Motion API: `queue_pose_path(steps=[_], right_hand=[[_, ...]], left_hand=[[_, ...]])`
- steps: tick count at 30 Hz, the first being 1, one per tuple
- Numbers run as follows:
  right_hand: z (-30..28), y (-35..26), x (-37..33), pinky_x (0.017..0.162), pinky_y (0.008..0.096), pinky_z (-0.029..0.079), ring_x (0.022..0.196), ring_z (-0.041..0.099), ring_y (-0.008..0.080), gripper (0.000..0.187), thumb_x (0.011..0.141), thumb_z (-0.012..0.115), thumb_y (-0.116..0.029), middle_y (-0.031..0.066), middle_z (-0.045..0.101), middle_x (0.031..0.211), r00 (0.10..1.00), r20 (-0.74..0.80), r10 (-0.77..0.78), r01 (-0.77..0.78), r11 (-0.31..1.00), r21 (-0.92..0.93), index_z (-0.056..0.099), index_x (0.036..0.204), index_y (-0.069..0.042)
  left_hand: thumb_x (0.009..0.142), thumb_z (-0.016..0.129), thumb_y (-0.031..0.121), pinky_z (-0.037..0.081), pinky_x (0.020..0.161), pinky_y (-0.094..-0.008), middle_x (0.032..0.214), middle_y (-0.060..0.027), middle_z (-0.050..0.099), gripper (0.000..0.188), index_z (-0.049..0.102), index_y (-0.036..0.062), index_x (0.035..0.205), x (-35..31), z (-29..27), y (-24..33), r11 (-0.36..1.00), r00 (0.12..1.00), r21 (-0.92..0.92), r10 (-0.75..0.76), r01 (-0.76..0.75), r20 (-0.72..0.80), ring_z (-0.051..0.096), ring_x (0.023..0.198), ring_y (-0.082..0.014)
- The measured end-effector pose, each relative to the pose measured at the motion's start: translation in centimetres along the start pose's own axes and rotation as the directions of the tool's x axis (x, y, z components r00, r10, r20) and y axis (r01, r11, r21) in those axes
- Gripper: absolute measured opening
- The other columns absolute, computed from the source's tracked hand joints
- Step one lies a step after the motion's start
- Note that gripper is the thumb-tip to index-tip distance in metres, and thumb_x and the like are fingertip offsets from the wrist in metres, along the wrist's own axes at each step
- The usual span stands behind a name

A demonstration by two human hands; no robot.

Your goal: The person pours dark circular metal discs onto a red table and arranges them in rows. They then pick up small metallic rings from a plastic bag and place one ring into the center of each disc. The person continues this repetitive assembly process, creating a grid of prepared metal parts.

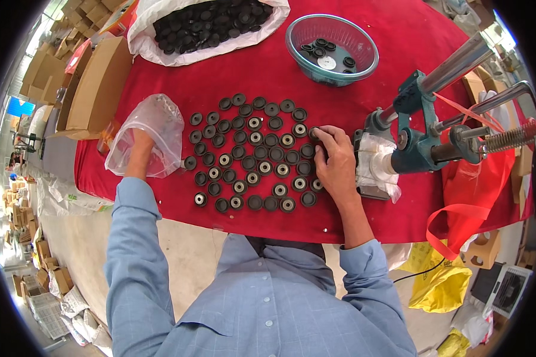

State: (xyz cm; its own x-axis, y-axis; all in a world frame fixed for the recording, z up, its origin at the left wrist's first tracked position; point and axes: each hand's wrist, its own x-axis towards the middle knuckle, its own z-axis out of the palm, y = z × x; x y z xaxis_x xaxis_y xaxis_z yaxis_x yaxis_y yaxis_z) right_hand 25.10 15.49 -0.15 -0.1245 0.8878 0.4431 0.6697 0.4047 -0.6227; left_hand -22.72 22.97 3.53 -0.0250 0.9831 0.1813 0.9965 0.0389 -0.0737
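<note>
Right hand [335, 163] is closing fingertips on a black round cap [314, 133] at the spread's right edge beside the hand press [423, 140], left hand [142, 143] is buried in a clear plastic bag [152, 134], grip unclear; best pinching one cap cleanly without nudging neighbours.

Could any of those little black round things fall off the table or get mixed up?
Maybe. The front row of black caps lies close to the edge of the red table, so a nudge from a sleeve might drop some. The right hand rests on the caps beside the metal press and could bump neat rows out of place. The left hand is inside a thin clear plastic bag, which could snag or tip.
</note>
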Motion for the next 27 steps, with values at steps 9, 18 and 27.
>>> queue_pose_path(steps=[9,18,27], right_hand=[[-0.2,0.1,0.0,0.099,0.0475,0.053,0.113,0.065,0.036,0.039,0.087,0.069,0.005,0.0142,0.067,0.127,1.0,-0.007,-0.008,0.008,1.0,-0.001,0.072,0.125,-0.001],[0.5,-0.9,0.3,0.098,0.0477,0.053,0.111,0.065,0.0367,0.039,0.086,0.069,0.006,0.0147,0.067,0.126,0.999,0.006,-0.047,0.047,0.998,0.047,0.072,0.125,0.0],[0.0,-0.4,0.3,0.097,0.0476,0.053,0.111,0.066,0.0368,0.038,0.087,0.069,0.005,0.0149,0.067,0.125,0.999,-0.003,-0.035,0.035,0.999,0.019,0.072,0.124,0.0]], left_hand=[[0.099,0.067,0.028,0.056,0.092,-0.0521,0.113,-0.0213,0.076,0.032,0.074,0.0012,0.117,-1.5,4.4,-5.4,0.874,0.926,-0.449,0.002,-0.185,-0.378,0.072,0.102,-0.0442],[0.096,0.072,0.029,0.055,0.084,-0.0563,0.099,-0.0177,0.079,0.027,0.078,0.0052,0.106,-4.2,2.6,-10.8,0.98,0.952,-0.193,-0.02,-0.042,-0.305,0.073,0.093,-0.0433],[0.098,0.065,0.026,0.05,0.109,-0.0595,0.143,-0.0293,0.063,0.047,0.068,0.0049,0.139,-4.1,4.5,-5.9,0.991,0.995,0.1,0.095,-0.094,-0.006,0.064,0.128,-0.0473]])
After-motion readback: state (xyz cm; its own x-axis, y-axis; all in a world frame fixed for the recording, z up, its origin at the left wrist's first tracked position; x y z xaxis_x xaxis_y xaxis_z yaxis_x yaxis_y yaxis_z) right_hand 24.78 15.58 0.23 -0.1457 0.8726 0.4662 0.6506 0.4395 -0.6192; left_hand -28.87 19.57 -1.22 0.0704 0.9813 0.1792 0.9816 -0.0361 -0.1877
